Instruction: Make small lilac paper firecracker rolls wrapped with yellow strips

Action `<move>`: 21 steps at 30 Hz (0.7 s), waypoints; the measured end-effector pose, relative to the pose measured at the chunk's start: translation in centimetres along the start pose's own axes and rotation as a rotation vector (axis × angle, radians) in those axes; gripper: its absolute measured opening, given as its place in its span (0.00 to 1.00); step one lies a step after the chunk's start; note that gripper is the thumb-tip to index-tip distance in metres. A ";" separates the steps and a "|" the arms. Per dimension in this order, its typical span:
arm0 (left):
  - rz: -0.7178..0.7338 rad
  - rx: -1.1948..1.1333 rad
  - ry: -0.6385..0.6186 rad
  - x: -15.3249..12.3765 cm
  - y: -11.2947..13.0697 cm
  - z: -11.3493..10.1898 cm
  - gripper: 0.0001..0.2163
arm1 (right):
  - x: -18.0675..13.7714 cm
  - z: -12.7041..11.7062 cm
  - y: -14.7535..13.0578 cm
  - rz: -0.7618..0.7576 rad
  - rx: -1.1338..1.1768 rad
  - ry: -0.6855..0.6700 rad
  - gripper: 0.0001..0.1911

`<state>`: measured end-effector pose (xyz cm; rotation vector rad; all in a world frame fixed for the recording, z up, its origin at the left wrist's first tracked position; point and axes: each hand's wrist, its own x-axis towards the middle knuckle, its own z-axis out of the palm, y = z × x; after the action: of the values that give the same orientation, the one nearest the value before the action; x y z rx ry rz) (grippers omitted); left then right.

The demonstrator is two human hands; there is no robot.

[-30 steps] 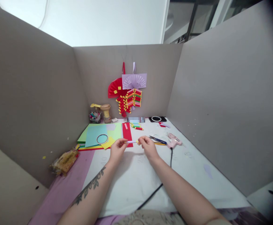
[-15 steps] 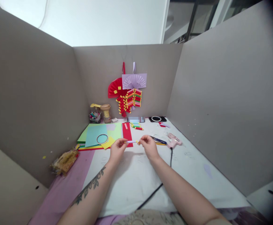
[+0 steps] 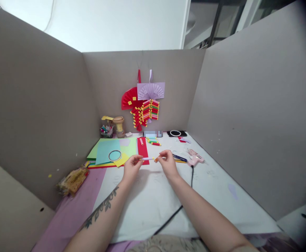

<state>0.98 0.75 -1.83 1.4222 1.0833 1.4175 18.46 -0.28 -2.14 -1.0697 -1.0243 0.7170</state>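
Observation:
My left hand [image 3: 132, 164] pinches one end of a thin lilac paper tube [image 3: 147, 159] with yellow tips, held level above the table. Between the fingertips of my right hand [image 3: 167, 161] is a small orange piece [image 3: 157, 159], close to the tube's right tip; its exact kind is too small to make out. Whether the two touch I cannot tell. Behind my hands lie several finished paper tubes [image 3: 154, 141] in green, red and pale colours, and a pink tube [image 3: 141, 141] on a red paper sheet [image 3: 143, 151].
Coloured paper sheets [image 3: 104, 148] with a tape roll [image 3: 115, 155] lie left. A pink glue gun [image 3: 195, 159], its black cable [image 3: 170, 218], and dark blue tweezers-like tool [image 3: 179, 158] lie right. Paper fan ornaments [image 3: 151, 91] hang on the grey back panel [image 3: 108, 77]. A pen holder [image 3: 106, 131] stands behind.
My right hand's fingers have shifted slightly, and a bit more of the orange piece shows. The left hand and the lilac tube stay nearly still.

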 end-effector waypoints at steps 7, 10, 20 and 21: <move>-0.007 -0.011 0.007 -0.1 0.2 0.1 0.09 | -0.1 -0.1 -0.2 0.024 -0.050 -0.102 0.11; -0.004 -0.011 0.007 -0.1 0.3 0.1 0.10 | 0.0 0.0 0.1 0.029 0.035 -0.058 0.10; 0.000 -0.008 0.010 -0.1 0.4 0.1 0.09 | 0.0 -0.2 0.3 0.099 0.037 -0.100 0.14; -0.003 -0.010 0.009 -0.1 0.4 0.1 0.09 | 0.0 -0.2 0.2 0.095 0.033 -0.100 0.14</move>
<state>1.08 0.55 -1.52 1.4081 1.0822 1.4260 18.63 -0.24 -2.39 -1.0676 -1.0485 0.8691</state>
